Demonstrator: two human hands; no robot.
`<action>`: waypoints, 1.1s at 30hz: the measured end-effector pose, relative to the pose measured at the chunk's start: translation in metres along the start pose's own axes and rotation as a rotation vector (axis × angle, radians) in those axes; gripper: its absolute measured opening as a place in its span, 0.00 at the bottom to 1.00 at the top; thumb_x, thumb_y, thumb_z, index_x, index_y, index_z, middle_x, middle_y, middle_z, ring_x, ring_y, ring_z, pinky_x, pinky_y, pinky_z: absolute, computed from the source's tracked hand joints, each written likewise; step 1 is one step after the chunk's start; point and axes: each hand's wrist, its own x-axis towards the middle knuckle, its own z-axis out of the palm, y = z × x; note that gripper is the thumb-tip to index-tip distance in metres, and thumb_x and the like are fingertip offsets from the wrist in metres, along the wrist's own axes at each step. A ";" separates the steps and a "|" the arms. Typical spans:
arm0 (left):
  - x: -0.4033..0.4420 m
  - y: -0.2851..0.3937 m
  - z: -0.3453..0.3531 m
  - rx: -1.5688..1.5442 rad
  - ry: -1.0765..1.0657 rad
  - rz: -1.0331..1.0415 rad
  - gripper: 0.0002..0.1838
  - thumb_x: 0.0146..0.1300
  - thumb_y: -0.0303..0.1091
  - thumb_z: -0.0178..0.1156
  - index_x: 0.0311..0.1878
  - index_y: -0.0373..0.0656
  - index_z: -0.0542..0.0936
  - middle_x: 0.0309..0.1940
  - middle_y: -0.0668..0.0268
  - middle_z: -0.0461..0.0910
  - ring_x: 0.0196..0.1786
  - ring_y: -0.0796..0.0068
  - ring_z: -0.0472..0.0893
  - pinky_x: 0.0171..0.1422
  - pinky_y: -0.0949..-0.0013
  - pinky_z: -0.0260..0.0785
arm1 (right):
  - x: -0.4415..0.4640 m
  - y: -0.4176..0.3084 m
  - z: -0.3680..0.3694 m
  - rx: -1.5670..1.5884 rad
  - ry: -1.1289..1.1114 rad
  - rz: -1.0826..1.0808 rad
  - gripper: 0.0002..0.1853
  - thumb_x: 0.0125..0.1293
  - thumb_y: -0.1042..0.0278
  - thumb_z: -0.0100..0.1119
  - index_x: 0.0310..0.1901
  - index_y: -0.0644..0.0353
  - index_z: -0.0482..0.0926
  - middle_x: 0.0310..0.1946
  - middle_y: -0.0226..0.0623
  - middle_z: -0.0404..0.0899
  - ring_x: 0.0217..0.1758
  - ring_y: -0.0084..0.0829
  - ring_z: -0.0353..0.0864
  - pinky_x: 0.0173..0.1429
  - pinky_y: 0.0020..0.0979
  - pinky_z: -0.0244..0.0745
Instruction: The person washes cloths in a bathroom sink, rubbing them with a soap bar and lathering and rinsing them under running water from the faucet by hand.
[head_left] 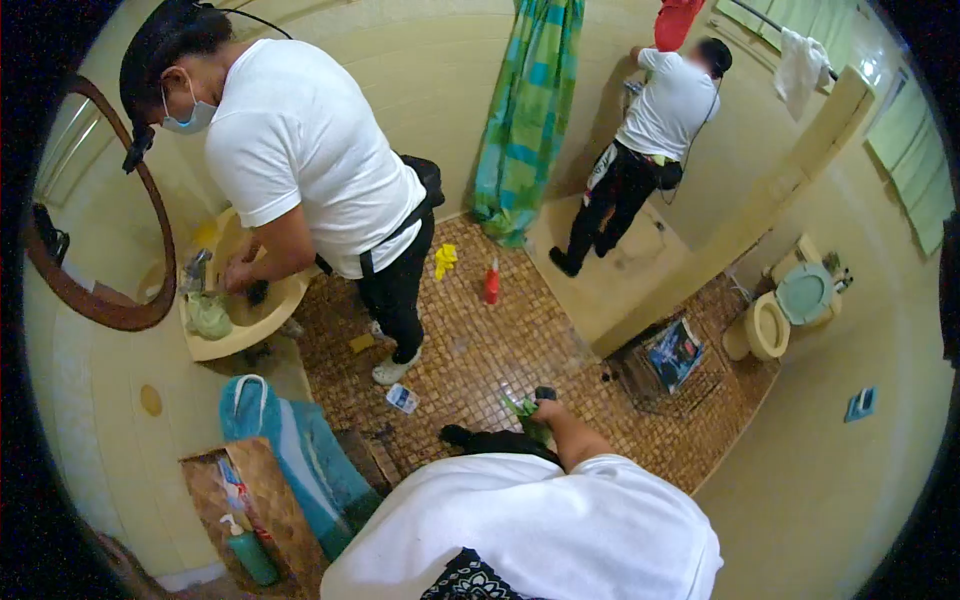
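Over the tiled floor (470,350) | green item (532,424): long axis slanting, far end angled leftward, near end toward the person's white shirt (560,520) | position: just left of the right hand (549,411) | grip: cannot tell from here

Light: soft | Glare: small white spot (870,68), high right | Edges: walls (890,310) bend, corners black | Floor (470,350): bit dim

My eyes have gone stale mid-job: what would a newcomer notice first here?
Probably the patterned green curtain hanging at top centre, then the red bottle and crumpled yellow item on the brown floor. At left, a person in white bends over the sink. Below centre, the wearer's right hand is down by something green.
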 end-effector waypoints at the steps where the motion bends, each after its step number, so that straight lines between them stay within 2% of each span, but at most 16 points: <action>1: -0.002 -0.001 0.000 -0.003 0.000 0.000 0.18 0.59 0.37 0.44 0.52 0.41 0.66 0.54 0.55 0.62 0.55 0.57 0.63 0.57 0.62 0.53 | -0.006 -0.006 -0.005 0.029 -0.018 0.019 0.34 0.38 0.55 0.54 0.54 0.51 0.64 0.42 0.45 0.73 0.42 0.40 0.74 0.45 0.36 0.68; 11: -0.014 -0.012 0.004 -0.116 -0.050 -0.081 0.18 0.59 0.37 0.44 0.52 0.42 0.66 0.54 0.55 0.62 0.55 0.57 0.63 0.57 0.62 0.53 | 0.012 -0.016 0.004 -0.012 0.026 -0.049 0.33 0.39 0.56 0.55 0.52 0.54 0.66 0.40 0.47 0.73 0.42 0.40 0.74 0.45 0.35 0.69; 13: -0.031 -0.031 0.014 -0.272 -0.076 -0.112 0.19 0.62 0.35 0.41 0.55 0.38 0.63 0.55 0.55 0.62 0.56 0.60 0.63 0.60 0.69 0.52 | -0.003 -0.025 -0.006 0.001 -0.051 0.000 0.33 0.38 0.56 0.56 0.51 0.55 0.66 0.40 0.47 0.73 0.42 0.40 0.74 0.45 0.35 0.69; 17: -0.009 -0.012 0.002 -0.090 0.049 0.028 0.20 0.61 0.38 0.41 0.56 0.42 0.62 0.56 0.57 0.60 0.56 0.60 0.62 0.59 0.68 0.53 | -0.008 -0.025 -0.002 -0.001 0.025 -0.011 0.34 0.36 0.55 0.58 0.51 0.55 0.67 0.40 0.46 0.73 0.41 0.40 0.74 0.45 0.33 0.69; 19: -0.003 -0.011 0.000 -0.040 0.064 0.066 0.20 0.61 0.40 0.41 0.56 0.43 0.62 0.56 0.57 0.60 0.56 0.60 0.62 0.59 0.68 0.53 | 0.007 -0.017 0.006 -0.063 0.040 -0.004 0.36 0.35 0.54 0.59 0.52 0.55 0.66 0.40 0.46 0.74 0.41 0.39 0.74 0.44 0.33 0.70; 21: 0.001 -0.013 -0.005 -0.021 0.029 0.067 0.21 0.61 0.41 0.40 0.56 0.43 0.62 0.56 0.57 0.60 0.57 0.59 0.61 0.59 0.68 0.53 | 0.009 -0.009 0.010 0.003 0.046 -0.002 0.36 0.35 0.54 0.59 0.52 0.55 0.66 0.40 0.45 0.73 0.41 0.39 0.74 0.44 0.33 0.69; 27: 0.006 -0.008 -0.009 0.122 0.098 0.146 0.20 0.62 0.41 0.39 0.56 0.46 0.62 0.56 0.57 0.59 0.56 0.60 0.62 0.59 0.66 0.53 | 0.015 0.000 0.016 0.061 0.017 -0.006 0.38 0.35 0.49 0.59 0.52 0.55 0.65 0.41 0.45 0.73 0.42 0.39 0.74 0.46 0.33 0.68; 30: 0.001 -0.009 -0.007 0.146 -0.047 -0.026 0.19 0.62 0.39 0.39 0.56 0.49 0.63 0.56 0.58 0.60 0.56 0.60 0.63 0.58 0.66 0.55 | 0.010 -0.005 0.011 0.035 0.015 -0.002 0.39 0.35 0.48 0.59 0.52 0.55 0.65 0.41 0.45 0.73 0.43 0.39 0.73 0.47 0.33 0.68; 33: 0.006 -0.012 -0.007 0.178 -0.022 0.032 0.19 0.61 0.38 0.41 0.56 0.49 0.63 0.55 0.58 0.62 0.55 0.60 0.63 0.57 0.66 0.56 | 0.009 -0.007 0.007 0.029 0.003 -0.009 0.38 0.35 0.47 0.59 0.52 0.54 0.65 0.42 0.44 0.73 0.44 0.39 0.73 0.47 0.32 0.68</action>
